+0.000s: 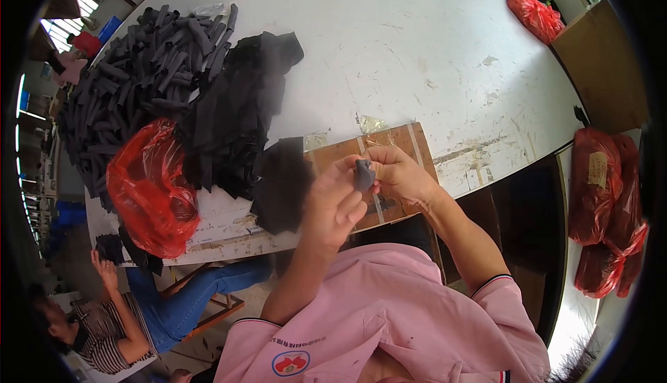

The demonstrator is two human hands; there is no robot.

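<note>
A small dark grey piece of cloth (363,175), seemingly rolled or folded, is held up in front of my chest. My left hand (330,202) pinches it between thumb and forefinger, the other fingers loosely curled. From the other side my right hand (396,171) grips its upper edge with closed fingers. Below both hands lies a brown board (410,150) with strips of clear tape, at the near table edge. A flat black cloth piece (281,185) lies just left of the board, beside my left hand.
A big heap of dark rolled cloth pieces (142,70) covers the table's left side, beside stacked black cloth (240,98). A red plastic bag (156,192) lies nearer. Another person (118,313) sits at left. Red bags (596,188) and a cardboard box (601,63) are at right.
</note>
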